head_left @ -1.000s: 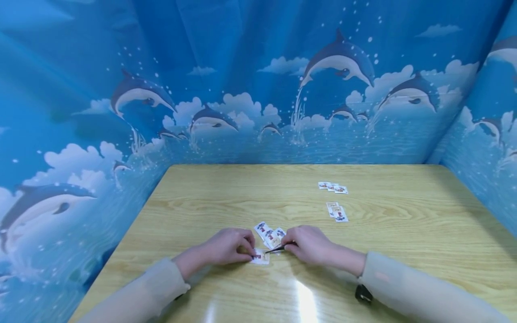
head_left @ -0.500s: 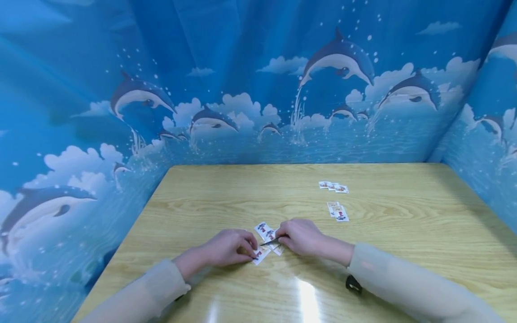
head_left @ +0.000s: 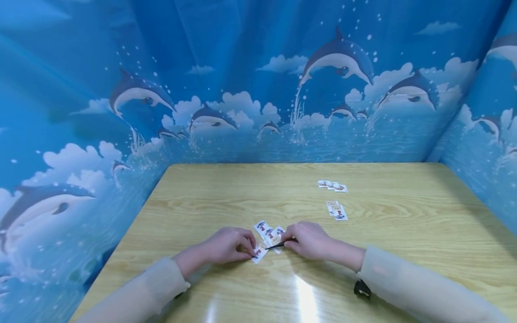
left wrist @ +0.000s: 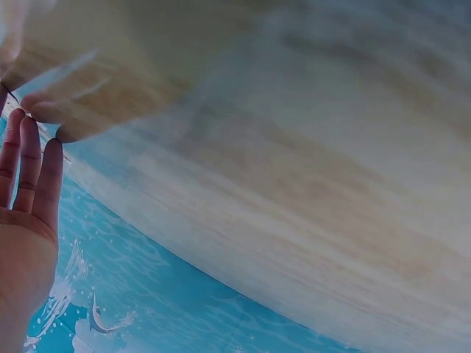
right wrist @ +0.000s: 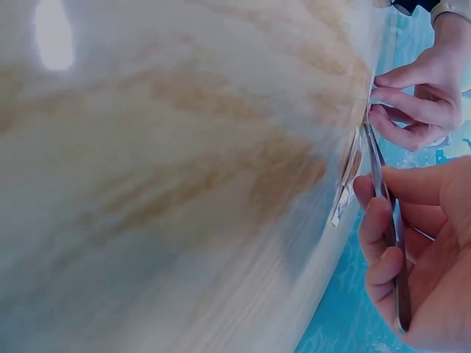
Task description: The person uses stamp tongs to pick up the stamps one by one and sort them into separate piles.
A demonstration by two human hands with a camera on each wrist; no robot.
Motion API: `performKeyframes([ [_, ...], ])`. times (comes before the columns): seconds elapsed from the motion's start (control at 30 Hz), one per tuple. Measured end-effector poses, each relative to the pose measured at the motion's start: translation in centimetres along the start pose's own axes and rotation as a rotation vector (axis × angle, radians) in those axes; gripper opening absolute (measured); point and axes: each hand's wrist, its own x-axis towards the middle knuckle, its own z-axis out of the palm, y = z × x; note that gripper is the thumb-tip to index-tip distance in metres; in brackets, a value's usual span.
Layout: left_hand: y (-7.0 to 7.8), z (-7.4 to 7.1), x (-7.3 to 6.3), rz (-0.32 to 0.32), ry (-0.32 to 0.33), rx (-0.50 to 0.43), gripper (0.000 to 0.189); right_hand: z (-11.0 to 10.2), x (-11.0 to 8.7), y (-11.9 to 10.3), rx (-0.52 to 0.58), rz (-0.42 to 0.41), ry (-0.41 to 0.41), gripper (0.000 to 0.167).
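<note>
My right hand (head_left: 310, 241) grips a pair of tweezers (right wrist: 397, 254), dark in the head view and metallic in the right wrist view. Their tips reach the edge of a small white printed card (head_left: 259, 256). At that card's left side, my left hand (head_left: 231, 245) holds it between thumb and fingers, close to the tabletop. In the left wrist view the same hand (left wrist: 31, 206) shows only partly, at the left edge. Just beyond the tweezers lies an overlapping group of similar cards (head_left: 263, 228), partly hidden by my right hand.
On the wooden table (head_left: 202, 193), farther back and right, lie an overlapping row of cards (head_left: 332, 185) and an overlapping pair (head_left: 339, 212). A blue dolphin-print curtain (head_left: 242, 80) borders the table behind and at the sides.
The card by my left hand has turned from level to slanted. My right hand and the tweezers moved left and up, then back right. The left hand stays nearly still.
</note>
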Motion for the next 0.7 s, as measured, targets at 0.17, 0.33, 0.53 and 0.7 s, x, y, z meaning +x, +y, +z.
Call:
performKeyframes([
  [0.17,0.0,-0.1,0.0,-0.018,-0.015,-0.005,0.006,0.2,0.4,-0.1,-0.013,0.005,0.034,0.012],
  [0.33,0.0,-0.1,0.0,-0.018,-0.03,-0.012,0.006,0.4,1.0,-0.2,-0.032,0.017,0.039,0.013],
  [0.53,0.0,-0.2,-0.1,-0.001,-0.023,-0.007,0.009,0.6,1.8,-0.4,-0.05,-0.007,0.057,0.012],
  [0.7,-0.1,-0.2,-0.1,0.005,-0.017,0.0,0.01,0.8,1.9,-0.5,-0.052,-0.018,0.062,0.013],
])
